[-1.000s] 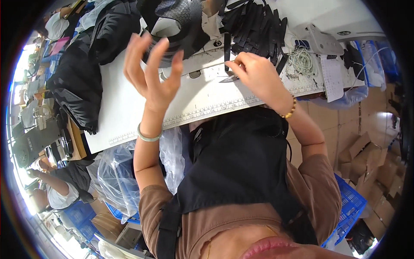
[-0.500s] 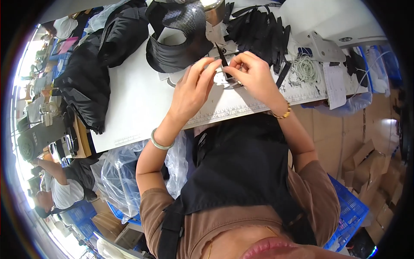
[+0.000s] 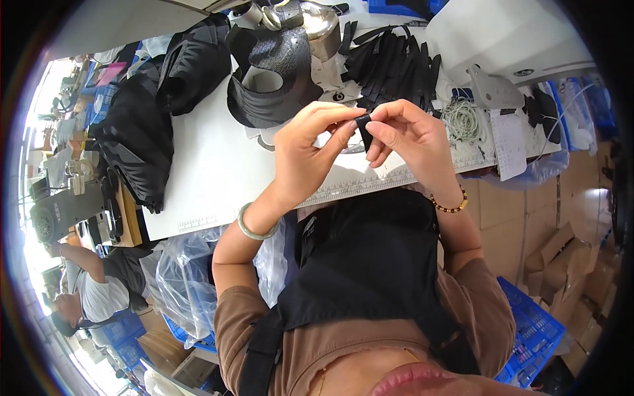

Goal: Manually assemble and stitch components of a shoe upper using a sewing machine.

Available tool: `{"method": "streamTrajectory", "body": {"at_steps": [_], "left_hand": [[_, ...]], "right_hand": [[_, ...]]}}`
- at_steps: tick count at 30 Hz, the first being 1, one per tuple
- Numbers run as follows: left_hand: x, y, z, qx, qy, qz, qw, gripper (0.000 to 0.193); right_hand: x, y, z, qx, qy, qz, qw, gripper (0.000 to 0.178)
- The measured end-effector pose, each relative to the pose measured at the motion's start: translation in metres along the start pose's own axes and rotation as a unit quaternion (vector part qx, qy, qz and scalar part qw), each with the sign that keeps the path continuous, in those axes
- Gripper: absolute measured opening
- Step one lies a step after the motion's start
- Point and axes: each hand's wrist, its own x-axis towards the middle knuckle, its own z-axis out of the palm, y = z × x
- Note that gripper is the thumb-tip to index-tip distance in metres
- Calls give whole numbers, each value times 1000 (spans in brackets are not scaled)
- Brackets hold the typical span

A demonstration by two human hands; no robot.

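Note:
A short black fabric strip [image 3: 365,132] is pinched by both of my hands, folded over at its top end and hanging down between them. My left hand [image 3: 309,148] grips the folded end between thumb and fingertips. On the other side, my right hand [image 3: 417,140] pinches the same end with thumb and forefinger, its other fingers curled below. Beyond the hands lies a pile of black strips [image 3: 396,69]. To the left of that pile, a curved black fabric piece [image 3: 254,109] stands on the white table [image 3: 218,165].
Black patterned fabric pieces [image 3: 132,145] are heaped at the left. A coil of pale cord [image 3: 462,121] and a machine's metal plate [image 3: 492,87] sit at the right. Printed ruler marks [image 3: 389,177] run along the near edge. Clear plastic bags [image 3: 185,280] hang below. Another person [image 3: 99,290] sits far left.
Both hands have moved slightly right and toward me, away from the table surface behind. The black strip now shows folded between the fingertips; the small blades near the right hand are no longer plainly visible.

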Motion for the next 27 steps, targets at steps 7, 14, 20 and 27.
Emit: {"method": "streamTrajectory", "body": {"at_steps": [7, 14, 20, 27], "left_hand": [[-5, 0, 5, -79, 32, -90, 992, 17], [-11, -6, 4, -118, 64, -122, 983, 14], [-13, -7, 6, -114, 91, -88, 985, 14], [-16, -5, 2, -138, 96, -132, 977, 13]], "right_hand": [[5, 13, 8, -50, 15, -56, 997, 11], [8, 8, 15, -35, 16, -49, 998, 11], [10, 9, 22, -50, 27, -58, 997, 10], [13, 2, 24, -62, 1, -51, 997, 9]]}}
